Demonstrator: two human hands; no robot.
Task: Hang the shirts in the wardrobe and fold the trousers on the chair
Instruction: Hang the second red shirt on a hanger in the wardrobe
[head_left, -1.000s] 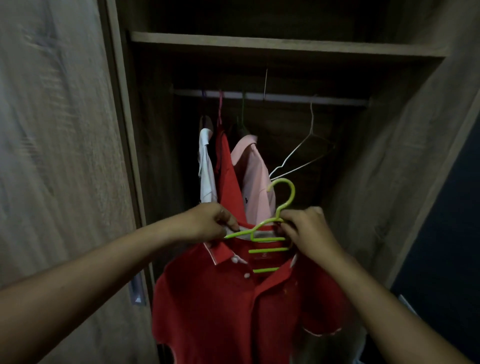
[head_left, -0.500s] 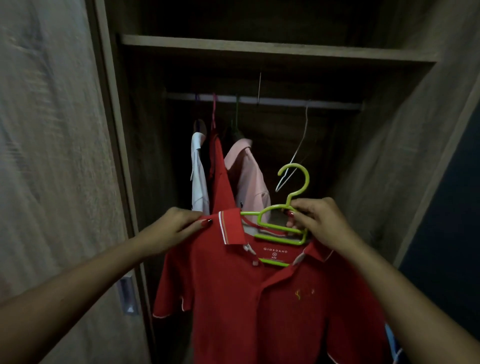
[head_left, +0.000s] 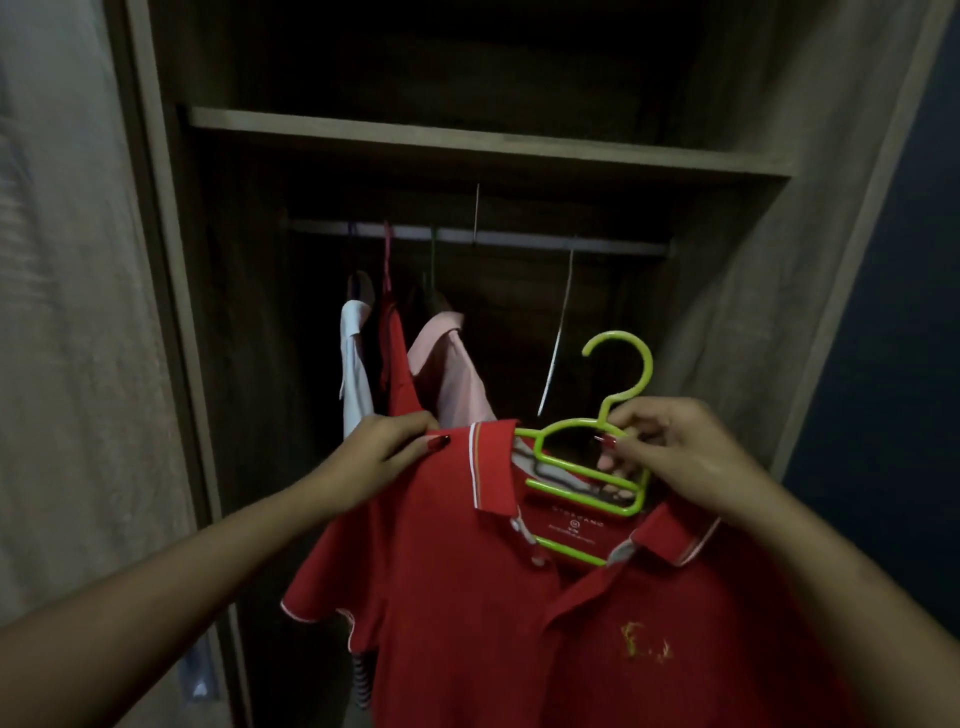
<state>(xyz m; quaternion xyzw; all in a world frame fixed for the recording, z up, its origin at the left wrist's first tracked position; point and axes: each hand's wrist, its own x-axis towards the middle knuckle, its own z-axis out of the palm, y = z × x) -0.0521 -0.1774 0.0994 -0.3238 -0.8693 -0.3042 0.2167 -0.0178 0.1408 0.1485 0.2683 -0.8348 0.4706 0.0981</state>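
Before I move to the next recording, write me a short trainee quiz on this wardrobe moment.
1. Which hand grips the green hanger?
2. The left hand pinches: A) the red polo shirt beside its collar; B) the pink shirt; C) the bare wire hanger.
3. True or false: the green hanger's hook is below the rail, not on it.
Key: 1 the right hand; 2 A; 3 true.
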